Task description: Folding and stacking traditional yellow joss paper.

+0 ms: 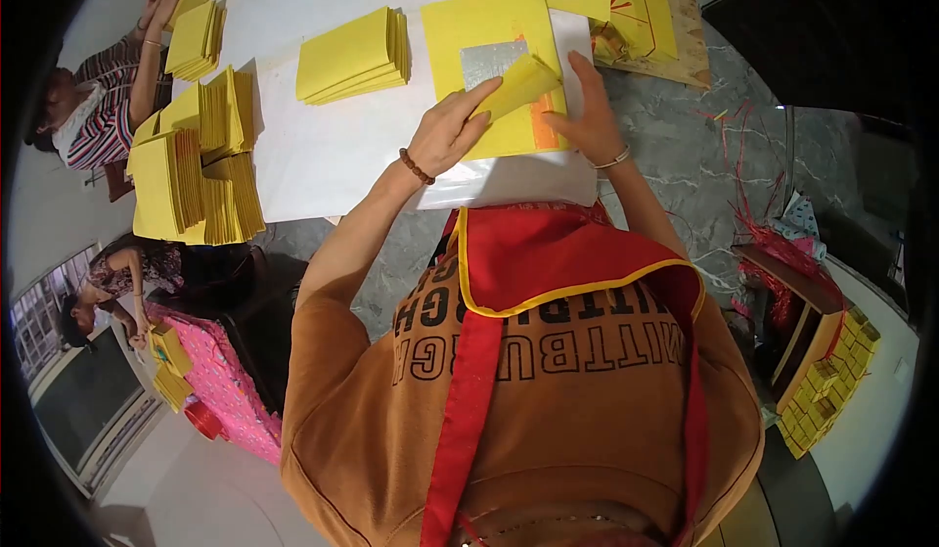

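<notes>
Folded a yellow paper sheet (523, 82) at the far middle of the white table (333, 156), on top of a flat stack of yellow sheets (489, 33) bearing a silver foil square (492, 60) and an orange stripe (544, 128). Left hand (445, 136) pinched the near-left end of the fold between thumb and extended forefinger, remaining fingers loosely curled. Right hand (585, 116) lay spread, fingertips pressing the right edge of the fold down onto the stack. Bead bracelet (415, 167) circled the left wrist, thin bangle (614, 160) the right.

Judged very light and thin: limp, easily creased, likely to tear or crumple under a hard grip, foil patch probably prone to scuffing. Judged slippery sheet on sheet, so prone to sliding off the stack unless pinned. Best taken at a corner or free edge with a light fingertip pinch, other hand flat to hold the stack still; crease best set by sliding a finger along the fold rather than squeezing.

Finished folded bundles (354, 56) sat just left of the work, taller piles of folded paper (196, 170) at the left edge of the table. Other people (98, 107) worked on similar yellow paper far left. More printed yellow sheets (641, 4) rested on a wooden board (690, 53) to the far right.
</notes>
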`<state>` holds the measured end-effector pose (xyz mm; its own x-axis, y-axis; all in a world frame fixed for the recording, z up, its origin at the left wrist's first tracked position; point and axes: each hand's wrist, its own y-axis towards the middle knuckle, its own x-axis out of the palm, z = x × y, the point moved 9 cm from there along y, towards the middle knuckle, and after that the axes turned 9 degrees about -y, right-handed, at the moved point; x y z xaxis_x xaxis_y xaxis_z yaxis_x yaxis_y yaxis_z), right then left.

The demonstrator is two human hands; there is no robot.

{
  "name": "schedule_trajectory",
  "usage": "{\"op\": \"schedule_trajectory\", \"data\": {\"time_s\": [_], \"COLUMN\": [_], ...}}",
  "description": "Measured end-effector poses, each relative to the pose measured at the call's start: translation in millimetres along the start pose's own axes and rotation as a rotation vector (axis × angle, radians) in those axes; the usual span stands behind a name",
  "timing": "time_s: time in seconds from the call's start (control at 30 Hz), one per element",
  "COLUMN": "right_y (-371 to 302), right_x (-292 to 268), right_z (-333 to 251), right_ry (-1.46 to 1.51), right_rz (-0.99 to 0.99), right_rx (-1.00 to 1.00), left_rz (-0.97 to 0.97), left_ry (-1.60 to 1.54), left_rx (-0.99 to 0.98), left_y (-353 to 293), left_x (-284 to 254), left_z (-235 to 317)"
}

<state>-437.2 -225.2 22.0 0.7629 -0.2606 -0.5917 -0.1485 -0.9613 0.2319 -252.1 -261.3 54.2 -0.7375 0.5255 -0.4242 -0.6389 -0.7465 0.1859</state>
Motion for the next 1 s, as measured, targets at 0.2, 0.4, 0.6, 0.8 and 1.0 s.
{"op": "schedule_trajectory", "data": {"time_s": [0.2, 0.4, 0.6, 0.8, 1.0], "right_y": [11.3, 10.3, 16.5, 22.1, 23.3], "right_x": [24.3, 31.0, 31.1, 35.1, 37.2], "right_z": [-5.9, -2.4, 0.0, 11.0, 18.2], "right_ry": [0.118, 0.107, 0.094, 0.156, 0.154], "right_rz": [-0.092, -0.165, -0.174, -0.141, -0.190], "right_rx": [-0.141, -0.296, -0.254, -0.140, -0.018], "left_rz": [-0.126, -0.115, 0.059, 0.133, 0.148], "left_ry": [0.187, 0.205, 0.159, -0.032, -0.102], "left_rx": [0.196, 0.214, 0.127, -0.118, -0.190], "left_y": [-6.4, -19.2, -18.5, -14.7, -16.7], "left_x": [11.9, -6.4, -25.5, -32.3, -31.9], "left_z": [18.8, 22.6, -12.1, -37.9, -50.5]}}
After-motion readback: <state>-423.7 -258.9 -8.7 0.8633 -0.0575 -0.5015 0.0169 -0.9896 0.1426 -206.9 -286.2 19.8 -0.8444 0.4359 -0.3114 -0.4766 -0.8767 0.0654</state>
